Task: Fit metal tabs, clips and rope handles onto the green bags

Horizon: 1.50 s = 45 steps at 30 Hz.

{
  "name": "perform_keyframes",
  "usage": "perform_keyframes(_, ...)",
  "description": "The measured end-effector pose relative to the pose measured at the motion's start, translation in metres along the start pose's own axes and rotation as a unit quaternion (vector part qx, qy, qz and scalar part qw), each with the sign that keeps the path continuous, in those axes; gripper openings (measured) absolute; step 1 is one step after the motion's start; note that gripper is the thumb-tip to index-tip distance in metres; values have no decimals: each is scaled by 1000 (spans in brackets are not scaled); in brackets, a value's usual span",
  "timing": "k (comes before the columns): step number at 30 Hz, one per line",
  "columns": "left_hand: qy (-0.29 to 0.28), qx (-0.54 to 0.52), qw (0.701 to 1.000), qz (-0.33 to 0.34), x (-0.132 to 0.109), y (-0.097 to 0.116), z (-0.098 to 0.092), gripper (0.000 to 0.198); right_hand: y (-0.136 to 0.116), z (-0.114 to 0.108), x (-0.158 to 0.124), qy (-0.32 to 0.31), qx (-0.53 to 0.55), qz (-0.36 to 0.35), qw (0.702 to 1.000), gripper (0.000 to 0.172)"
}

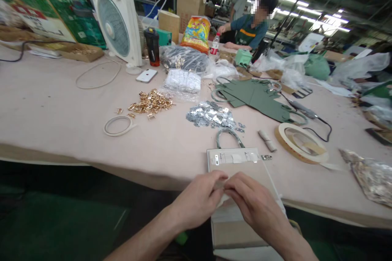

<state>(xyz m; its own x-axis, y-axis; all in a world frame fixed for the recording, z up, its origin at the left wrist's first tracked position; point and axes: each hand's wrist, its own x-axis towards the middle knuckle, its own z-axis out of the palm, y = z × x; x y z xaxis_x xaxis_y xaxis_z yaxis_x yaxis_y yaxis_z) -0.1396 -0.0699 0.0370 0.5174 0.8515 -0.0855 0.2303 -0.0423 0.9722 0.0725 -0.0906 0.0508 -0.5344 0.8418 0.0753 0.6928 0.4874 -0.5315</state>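
Pinched piece (224,184): small and pale, caught between the fingertips of both hands just above the near table edge; too small to tell what it is.
Left hand (199,200): curled, fingers and thumb closed together at the tips on the pinched piece, palm turned down.
Right hand (254,204): likewise curled, fingertips meeting those of the left hand on the same piece.
Board (260,171): flat, pale, rectangular, right under both hands, hanging partly over the table edge; along its far edge a row of small white tape pieces (235,158) and a small metal clip (266,157).
Green handle loop (229,136): just beyond the board, arched, touching its far edge.
Silver pile (210,115): heap of small silver metal parts, beyond the loop.
Gold pile (151,103): heap of gold metal fittings, to the left of the silver pile, a few strays beside it.
Tape rolls: thin white ring (118,126) left of the board; wide tan roll (301,142) to the right, its end trailing loose.
Small paper roll (267,140): between the loop and the tan roll.
Green cut pieces (257,96): spread flat farther back, right of centre.
Table (45,110): pale pink cloth surface, wide.
Far end: white fan (114,18) upright, white phone (146,75) lying flat near it, dark bottle (152,47) beside the fan.
Co-worker (251,28): seated across the table, in a green apron, hands on the tabletop.
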Motion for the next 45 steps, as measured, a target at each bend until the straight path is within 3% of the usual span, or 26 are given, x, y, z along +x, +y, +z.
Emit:
perform_keyframes(6, -31, 42, 999, 3, 2, 3, -5, 24, 3, 5, -4, -3, 4, 10, 1000, 14)
perform_keyframes(11, -40, -81, 994, -54, 8, -10, -3, 25, -3, 7, -6, 44, 16, -34, 998, 15)
perform_keyframes(15, -5, -137, 984, -109, 13, -26, -2, 27, -9, -2, -13, 75, 73, -94, 990, 17)
perform_keyframes(18, -12, -131, 983, -129, 13, -31, -3, 24, 0, -14, -8, 106, 119, -44, 986, 15)
perform_keyframes(22, -12, -78, 992, -100, 12, -29, -2, 22, 20, -20, 21, 140, 111, 47, 983, 9)
perform_keyframes(29, -3, -61, 994, -92, 10, -27, -3, 20, 39, 8, 69, 75, 157, 108, 979, 24)
perform_keyframes(42, -10, -76, 991, -112, 12, -32, -7, 20, 51, 37, 76, 126, 81, 92, 984, 21)
perform_keyframes(45, -11, -95, 988, -117, 12, -34, -6, 19, 53, 39, 74, 136, 53, 79, 986, 14)
